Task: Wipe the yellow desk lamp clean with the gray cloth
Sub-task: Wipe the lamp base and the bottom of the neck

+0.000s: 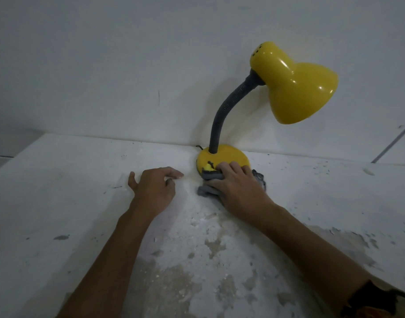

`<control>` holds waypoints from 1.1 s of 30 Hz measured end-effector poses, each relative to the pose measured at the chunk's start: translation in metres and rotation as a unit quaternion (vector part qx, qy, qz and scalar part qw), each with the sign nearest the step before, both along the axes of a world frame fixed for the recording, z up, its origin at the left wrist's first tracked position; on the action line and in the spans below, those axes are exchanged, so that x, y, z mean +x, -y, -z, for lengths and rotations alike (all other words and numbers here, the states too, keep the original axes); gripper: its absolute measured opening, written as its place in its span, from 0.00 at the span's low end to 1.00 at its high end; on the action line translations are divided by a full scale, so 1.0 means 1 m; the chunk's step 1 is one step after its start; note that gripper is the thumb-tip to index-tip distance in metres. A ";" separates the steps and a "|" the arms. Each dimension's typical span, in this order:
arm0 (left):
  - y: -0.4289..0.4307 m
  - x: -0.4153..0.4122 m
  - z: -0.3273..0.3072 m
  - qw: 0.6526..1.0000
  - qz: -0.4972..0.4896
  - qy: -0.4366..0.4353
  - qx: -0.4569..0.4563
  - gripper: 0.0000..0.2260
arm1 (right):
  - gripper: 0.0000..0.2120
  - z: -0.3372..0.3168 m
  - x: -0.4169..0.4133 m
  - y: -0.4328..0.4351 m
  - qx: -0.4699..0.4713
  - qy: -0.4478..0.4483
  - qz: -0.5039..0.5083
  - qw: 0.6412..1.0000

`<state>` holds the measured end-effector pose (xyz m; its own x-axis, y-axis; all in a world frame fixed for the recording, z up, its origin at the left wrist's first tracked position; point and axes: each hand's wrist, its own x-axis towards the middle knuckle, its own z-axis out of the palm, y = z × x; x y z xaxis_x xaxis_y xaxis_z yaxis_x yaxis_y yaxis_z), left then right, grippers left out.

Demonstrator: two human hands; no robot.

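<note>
The yellow desk lamp (pixel 298 88) stands at the back of the white surface against the wall, its shade pointing right and down on a dark bendy neck (pixel 229 104). Its round yellow base (pixel 229 157) sits just beyond my right hand (pixel 236 187). That hand grips the bunched gray cloth (pixel 210 176) and presses it on the front edge of the base. My left hand (pixel 154 187) rests on the surface to the left of the base, fingers loosely bent, holding nothing.
The white surface (pixel 82 214) is worn and flaking, with bare grey patches near me. A white wall rises right behind the lamp. The surface's left edge drops off at the far left. A thin grey line runs down the wall at the far right.
</note>
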<state>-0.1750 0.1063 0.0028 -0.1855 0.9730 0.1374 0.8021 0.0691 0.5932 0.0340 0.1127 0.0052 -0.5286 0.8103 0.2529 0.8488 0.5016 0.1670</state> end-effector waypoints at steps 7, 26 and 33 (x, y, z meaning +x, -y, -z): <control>-0.002 0.000 0.003 1.000 -0.002 0.005 0.004 0.15 | 0.27 -0.011 0.030 0.015 -0.079 -0.043 0.006 0.996; -0.063 0.053 -0.014 0.994 0.080 0.068 -0.001 0.14 | 0.25 -0.007 0.029 0.004 -0.027 -0.080 -0.016 0.996; -0.073 0.064 -0.011 0.996 0.053 0.067 -0.017 0.14 | 0.16 -0.002 0.099 -0.015 -0.052 -0.270 0.092 0.957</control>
